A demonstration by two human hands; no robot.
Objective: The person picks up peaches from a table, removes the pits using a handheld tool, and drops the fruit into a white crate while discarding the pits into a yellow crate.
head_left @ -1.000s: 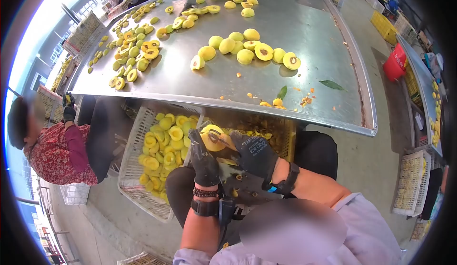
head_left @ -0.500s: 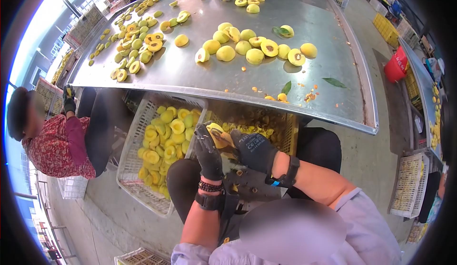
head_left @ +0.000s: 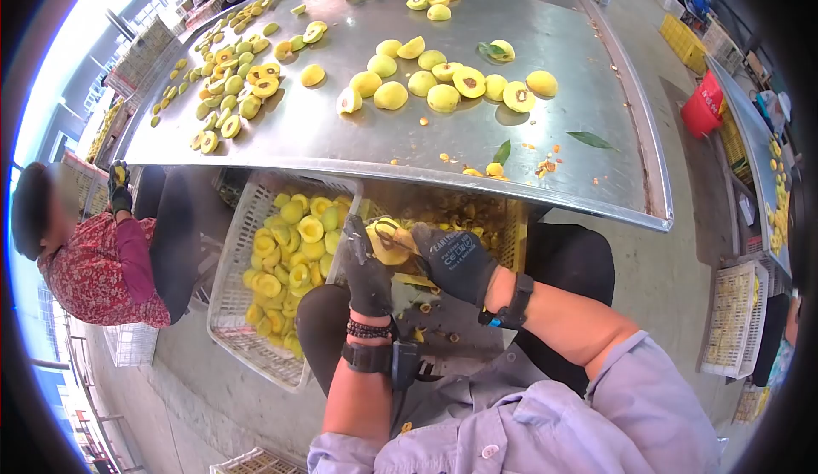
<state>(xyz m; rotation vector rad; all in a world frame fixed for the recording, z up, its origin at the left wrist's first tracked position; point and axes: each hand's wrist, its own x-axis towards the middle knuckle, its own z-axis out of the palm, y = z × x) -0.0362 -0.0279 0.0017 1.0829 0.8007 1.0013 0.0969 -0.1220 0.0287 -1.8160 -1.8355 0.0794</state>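
My left hand (head_left: 366,274), in a dark glove, is closed around a halved yellow peach (head_left: 392,253) with its cut side up. Close beside it, my right hand (head_left: 460,268), in a dark printed glove, has its fingers curled at the peach's right edge. A thin dark line crosses the cut face, and whether it is a tool in my right hand I cannot make out. Both hands are above my lap, in front of the table edge. To their left a white plastic crate (head_left: 223,304) holds many yellow peach halves (head_left: 281,257).
A metal table (head_left: 341,137) carries scattered peach halves and leaves. Under its edge stands a yellow crate (head_left: 516,240) with pits and scraps. Another person (head_left: 102,270) sits at the left. A red bucket (head_left: 704,106) and white crate (head_left: 734,321) are at the right.
The peach's cut face has turned more upward between my hands, which stay close together. Across the table, another person's gloved hands have drawn back from the fruit.
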